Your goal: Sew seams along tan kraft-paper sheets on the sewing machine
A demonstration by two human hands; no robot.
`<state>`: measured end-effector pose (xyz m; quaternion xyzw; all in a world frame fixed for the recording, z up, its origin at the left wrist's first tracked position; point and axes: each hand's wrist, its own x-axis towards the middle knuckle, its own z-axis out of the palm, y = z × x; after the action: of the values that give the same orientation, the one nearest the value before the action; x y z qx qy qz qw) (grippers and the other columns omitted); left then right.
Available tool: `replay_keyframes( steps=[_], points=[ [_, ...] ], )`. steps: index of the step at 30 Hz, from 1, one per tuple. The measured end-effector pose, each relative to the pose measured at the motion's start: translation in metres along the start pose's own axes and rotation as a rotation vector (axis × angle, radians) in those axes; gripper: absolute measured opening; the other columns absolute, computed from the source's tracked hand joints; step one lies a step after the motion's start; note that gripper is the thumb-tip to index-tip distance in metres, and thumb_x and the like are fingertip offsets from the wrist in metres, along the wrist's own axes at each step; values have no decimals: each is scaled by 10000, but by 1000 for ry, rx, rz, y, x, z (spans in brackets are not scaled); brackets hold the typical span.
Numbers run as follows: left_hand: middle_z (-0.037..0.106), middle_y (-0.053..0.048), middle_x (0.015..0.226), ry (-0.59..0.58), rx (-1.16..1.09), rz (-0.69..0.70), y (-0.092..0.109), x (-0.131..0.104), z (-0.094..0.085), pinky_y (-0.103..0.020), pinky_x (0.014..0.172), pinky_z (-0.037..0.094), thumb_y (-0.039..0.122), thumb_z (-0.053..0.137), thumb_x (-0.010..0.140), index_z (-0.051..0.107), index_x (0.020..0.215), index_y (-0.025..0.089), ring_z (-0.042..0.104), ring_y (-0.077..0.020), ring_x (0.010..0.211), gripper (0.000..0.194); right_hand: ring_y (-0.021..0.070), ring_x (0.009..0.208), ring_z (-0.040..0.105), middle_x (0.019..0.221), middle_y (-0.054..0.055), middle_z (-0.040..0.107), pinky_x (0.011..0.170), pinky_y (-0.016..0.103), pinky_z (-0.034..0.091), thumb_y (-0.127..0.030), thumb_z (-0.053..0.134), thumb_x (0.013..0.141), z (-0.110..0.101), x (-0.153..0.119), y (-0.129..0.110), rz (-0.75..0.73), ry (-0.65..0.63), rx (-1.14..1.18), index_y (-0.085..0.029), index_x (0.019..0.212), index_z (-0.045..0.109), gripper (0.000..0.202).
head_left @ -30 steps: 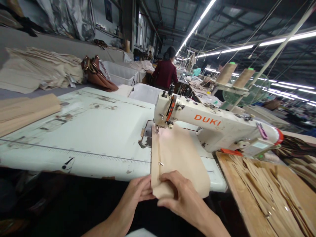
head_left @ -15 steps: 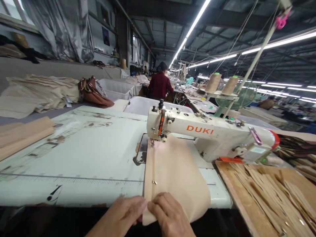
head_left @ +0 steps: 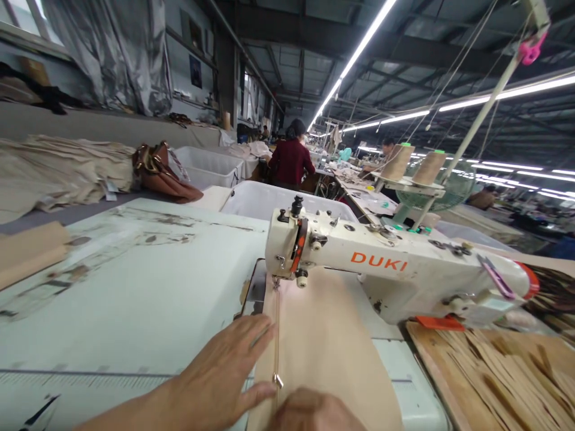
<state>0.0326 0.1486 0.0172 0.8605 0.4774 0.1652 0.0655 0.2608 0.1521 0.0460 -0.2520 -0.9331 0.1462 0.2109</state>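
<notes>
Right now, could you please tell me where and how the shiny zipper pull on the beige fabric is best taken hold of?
Probably pinch the free end of the zipper pull, from above and slightly right: that end appears to slant rightward off the zipper, the thumb of the left hand is close on its left, and the beige fabric lies beneath.

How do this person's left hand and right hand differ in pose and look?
The left hand is stretched out, while the right hand looks curled. The left hand shows fairly clearly; the right hand is blurred and cut off by the picture's bottom edge. Both hands are bare and at the beige fabric.
</notes>
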Motion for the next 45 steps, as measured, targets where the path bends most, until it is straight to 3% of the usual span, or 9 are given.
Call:
replay_keyframes(
  steps=[4, 7, 9, 14, 20, 28, 37, 41, 45],
  points=[
    [300, -145, 1564, -111, -40, -60, 1, 4, -11, -568, 1123, 325, 525, 625, 875, 369, 1503, 228, 331, -387, 1405, 740, 215, 1077, 637, 1087, 100, 687, 973, 363, 500, -207, 453, 1001, -28, 45, 36, 212, 41, -145, -166, 1108, 646, 224],
    [257, -166, 1565, -238, -98, -128, 6, 14, -26, -566, 1130, 306, 486, 708, 808, 335, 1513, 171, 304, -394, 1415, 857, 317, 1281, 512, 1315, 199, 583, 1077, 567, 394, -186, 469, 986, -3, 64, 63, 239, 1, -345, -72, 1350, 510, 384],
    [242, -179, 1561, -284, -131, -166, 7, 21, -33, -552, 1144, 282, 452, 757, 760, 313, 1513, 133, 290, -390, 1421, 930, 336, 1295, 496, 1355, 219, 547, 1076, 607, 379, -168, 440, 991, 17, 64, 73, 245, 10, -442, -43, 1389, 465, 418],
    [168, -180, 1572, -199, -139, -83, 2, 29, -37, -494, 1175, 233, 342, 804, 696, 289, 1515, 124, 240, -372, 1442, 992, 333, 1301, 491, 1386, 193, 528, 1074, 616, 384, -134, 392, 987, 35, 53, 76, 207, 80, -522, -79, 1428, 434, 446],
    [338, -132, 1544, -10, -232, 33, -3, 29, -38, -462, 1175, 250, 475, 680, 840, 335, 1520, 236, 371, -359, 1390, 799, 309, 1271, 528, 1364, 150, 561, 1055, 592, 428, -166, 332, 1004, 33, 54, 79, 209, 127, -501, -109, 1439, 434, 451],
    [460, -78, 1487, -17, -262, 47, -8, 37, -46, -439, 1178, 262, 441, 602, 909, 343, 1518, 272, 409, -344, 1367, 682, 325, 1216, 573, 1327, 161, 588, 1019, 593, 462, -104, 339, 957, 30, 56, 87, 155, 76, -477, -122, 1444, 435, 497],
    [265, -162, 1574, -50, -121, 71, -23, 41, -30, -499, 1190, 175, 495, 714, 802, 277, 1537, 176, 312, -377, 1412, 913, 336, 1281, 508, 1394, 142, 535, 1094, 653, 337, -86, 389, 962, 32, 66, 95, 226, 13, -467, -118, 1468, 376, 507],
    [273, -170, 1575, -126, -98, 29, -26, 41, -24, -561, 1187, 137, 610, 764, 702, 266, 1536, 162, 261, -391, 1427, 1070, 350, 1301, 476, 1385, 203, 517, 1075, 627, 379, -107, 401, 964, 9, 62, 74, 260, -6, -339, -70, 1425, 418, 464],
    [509, -162, 1405, -80, -39, -24, -10, 21, -14, -540, 1122, 327, 490, 723, 816, 497, 1399, 158, 437, -367, 1304, 708, 206, 1212, 539, 1281, 130, 559, 1059, 377, 468, -152, 399, 989, -13, 40, 29, 289, 31, 0, -156, 1308, 533, 346]
  ],
)
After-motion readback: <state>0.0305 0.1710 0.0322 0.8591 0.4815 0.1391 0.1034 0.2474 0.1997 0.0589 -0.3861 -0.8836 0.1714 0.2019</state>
